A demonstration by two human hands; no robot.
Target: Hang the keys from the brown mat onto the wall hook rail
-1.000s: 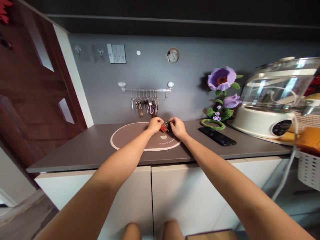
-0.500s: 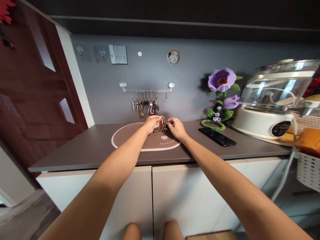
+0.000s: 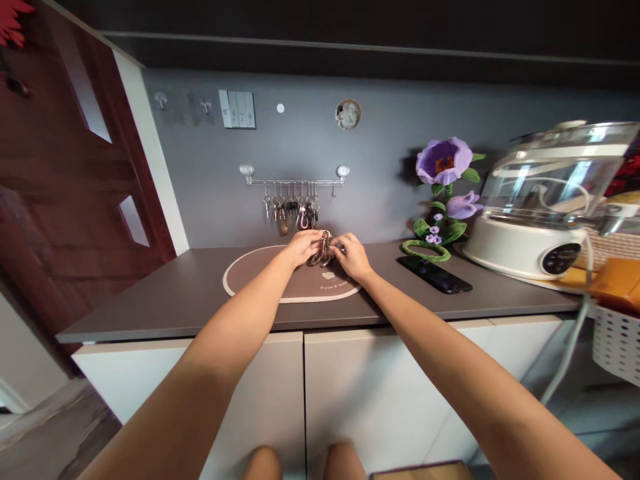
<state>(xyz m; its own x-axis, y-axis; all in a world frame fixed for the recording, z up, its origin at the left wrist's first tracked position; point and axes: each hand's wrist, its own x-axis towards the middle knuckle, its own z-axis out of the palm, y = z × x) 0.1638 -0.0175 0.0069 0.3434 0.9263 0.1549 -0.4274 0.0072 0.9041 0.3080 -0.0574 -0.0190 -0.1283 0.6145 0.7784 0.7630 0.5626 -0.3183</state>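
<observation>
Both my hands meet over the oval brown mat on the grey counter. My left hand is closed around a bunch of keys with metal rings, lifted a little above the mat. Pinching the same bunch from the right side are the fingers of my right hand. On the wall just behind hangs a chrome key rail with several more keys on its hooks.
A black phone lies on the counter right of the mat. Beside it stands a purple knitted flower. A white cooker with a clear lid fills the right end. A dark wooden door stands at the left.
The bunch of keys has risen off the mat and turned, so its red tag no longer shows. My hands lifted slightly toward the wall rail.
</observation>
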